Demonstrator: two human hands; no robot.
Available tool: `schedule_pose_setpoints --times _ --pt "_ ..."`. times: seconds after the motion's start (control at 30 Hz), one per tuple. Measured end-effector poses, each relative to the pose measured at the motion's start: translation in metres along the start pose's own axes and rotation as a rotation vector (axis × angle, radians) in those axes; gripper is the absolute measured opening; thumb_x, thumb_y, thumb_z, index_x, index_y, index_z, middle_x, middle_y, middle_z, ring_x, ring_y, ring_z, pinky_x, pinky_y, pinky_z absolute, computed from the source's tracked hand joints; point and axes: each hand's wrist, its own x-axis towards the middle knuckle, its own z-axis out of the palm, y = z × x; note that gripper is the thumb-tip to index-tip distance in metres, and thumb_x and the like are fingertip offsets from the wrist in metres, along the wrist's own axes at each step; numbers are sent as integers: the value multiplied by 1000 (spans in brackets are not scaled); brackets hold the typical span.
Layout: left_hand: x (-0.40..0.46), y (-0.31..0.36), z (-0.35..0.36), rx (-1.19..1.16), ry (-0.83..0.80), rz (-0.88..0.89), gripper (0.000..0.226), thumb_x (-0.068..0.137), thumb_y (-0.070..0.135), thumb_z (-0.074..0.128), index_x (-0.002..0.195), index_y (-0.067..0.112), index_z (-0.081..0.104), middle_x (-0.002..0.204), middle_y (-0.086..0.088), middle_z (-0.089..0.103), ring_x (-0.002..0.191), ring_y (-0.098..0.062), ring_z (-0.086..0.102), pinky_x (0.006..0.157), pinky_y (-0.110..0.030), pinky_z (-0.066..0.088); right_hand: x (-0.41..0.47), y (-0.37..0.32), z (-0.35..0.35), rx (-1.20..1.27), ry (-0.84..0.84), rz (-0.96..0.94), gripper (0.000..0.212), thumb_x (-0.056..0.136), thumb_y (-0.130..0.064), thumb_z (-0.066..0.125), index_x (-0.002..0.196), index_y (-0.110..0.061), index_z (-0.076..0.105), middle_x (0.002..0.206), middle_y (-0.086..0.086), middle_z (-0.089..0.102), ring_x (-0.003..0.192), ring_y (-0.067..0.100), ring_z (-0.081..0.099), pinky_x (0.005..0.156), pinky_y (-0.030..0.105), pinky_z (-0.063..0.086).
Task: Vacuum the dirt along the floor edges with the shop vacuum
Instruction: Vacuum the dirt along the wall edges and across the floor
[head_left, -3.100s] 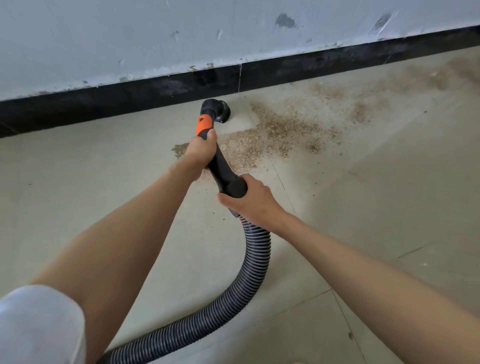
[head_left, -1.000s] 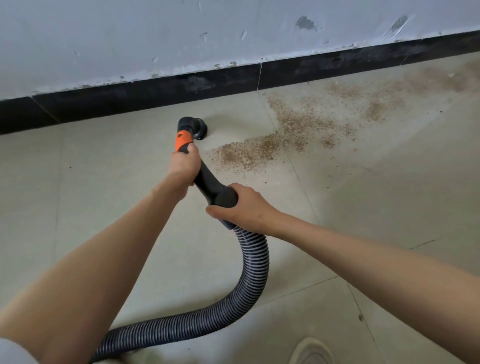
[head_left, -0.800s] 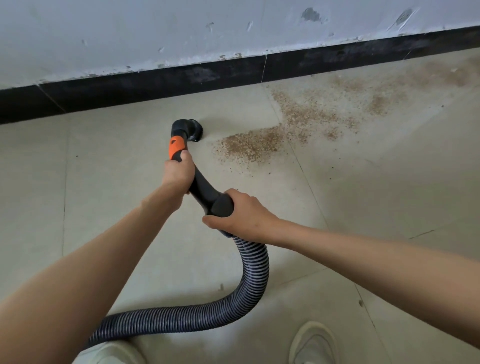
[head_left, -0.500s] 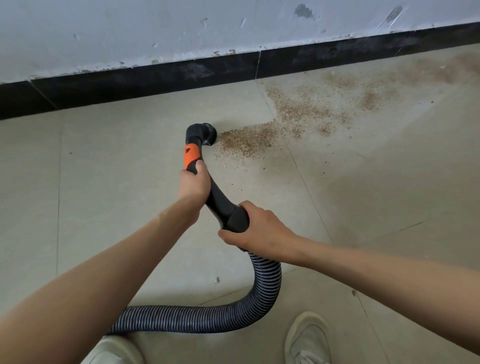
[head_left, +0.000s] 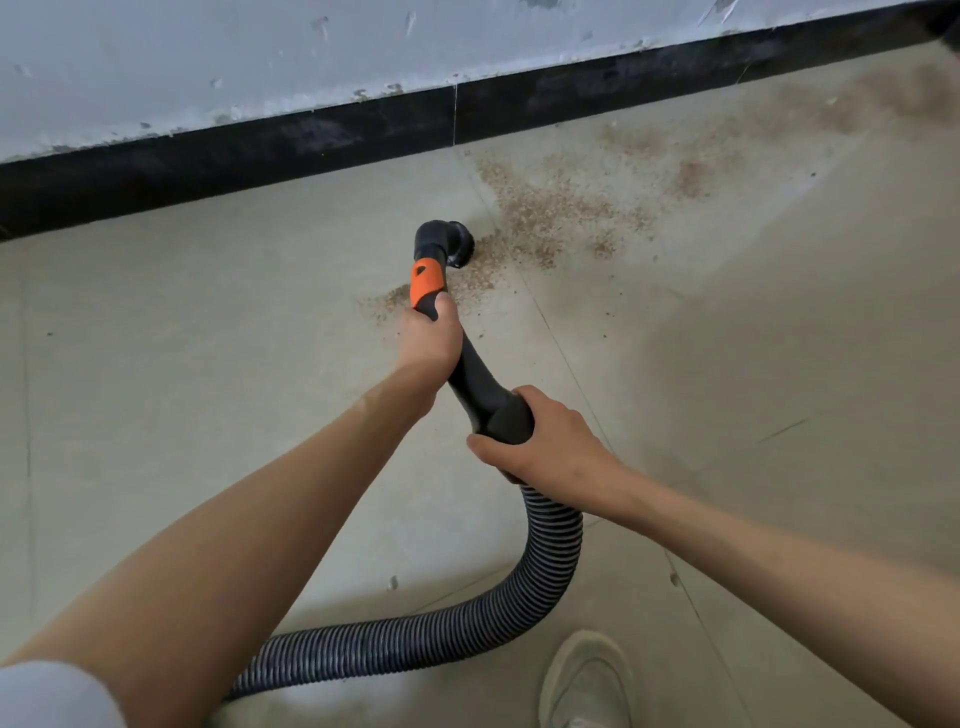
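Since half a second ago, nozzle (head_left: 451, 244) has shifted right and toward the wall, now sitting at the near edge of the dirt (head_left: 550, 213); a thin trail of dirt now lies left of the orange collar (head_left: 427, 283).

Head view, itemised:

- My left hand (head_left: 431, 340): grip closed round the black wand (head_left: 475, 379) just below the orange collar, thumb up along it.
- My right hand (head_left: 545, 447): grip wrapped round the wide lower end of the wand, where it meets the hose (head_left: 553, 545).
- Hose: ribbed, dark, running down from my right hand, curving left across the floor (head_left: 208, 364) and passing under my left forearm.
- Nozzle: black, angled elbow, its mouth facing right and down onto the floor, touching the brown grit.
- Dirt: brown granular scatter, densest just right of the nozzle, thinning out toward the upper right along the baseboard (head_left: 260, 150); a smaller patch beside the collar.
- Baseboard: black strip along the foot of the white wall (head_left: 260, 52), paint chipped at its top edge.
- Floor: pale tile with thin joints.
- Shoe (head_left: 587, 686): light-coloured, bottom right, just beside the hose loop.
- Sleeve (head_left: 52, 696): white, bottom left corner.
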Motion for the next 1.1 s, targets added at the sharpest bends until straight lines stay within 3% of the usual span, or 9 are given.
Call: schedule_pose_setpoints --times 0.17,0.5,0.57,0.7,0.83,0.97,1.1 --pt "12 13 25 49 -53 15 49 99 39 31 133 3 34 95 -7 47 82 -21 48 56 -28 36 9 12 -11 59 61 20 33 79 -45 68 98 -25 51 77 -11 60 66 2 57 62 21 47" --pt "24 15 14 52 -55 7 48 99 38 30 133 4 35 95 -6 48 84 -20 50 66 -30 39 18 0 -9 60 26 11 36 79 -45 67 101 -24 50 78 -8 62 67 3 58 58 20 46" --pt "25 11 0 11 -43 -7 42 97 36 33 125 6 40 87 -4 47 77 -17 49 60 -28 40 16 -8 -3 54 -13 3 37 81 -45 67 104 -23 48 81 -8 62 69 3 58 60 22 47" --pt "25 0 -42 -32 37 -71 26 94 35 39 97 10 45 83 -5 47 78 -20 49 63 -29 41 13 -31 22 27 -131 -41 41 81 -45 66 108 -21 45 87 -3 66 76 12 65 71 31 53" --pt "29 -12 -91 0 193 -59 26 94 31 41 103 7 41 76 -2 42 86 -23 47 68 -28 38 11 -57 50 8 -243 -119 42 83 -45 66 108 -20 43 86 -2 67 76 12 65 68 30 52" --pt "30 -22 -125 1 217 -93 49 96 38 37 129 3 40 102 -9 48 97 -28 51 76 -33 40 8 -74 69 -29 -322 -149 48 85 -51 64 112 -17 43 86 -5 64 78 11 62 67 27 48" --pt "18 -40 -131 -17 220 -111 50 97 38 34 131 2 39 100 -9 48 92 -25 49 75 -33 40 9 -77 84 -86 -335 -143 49 91 -58 50 109 -13 47 95 1 58 86 18 57 69 30 43"
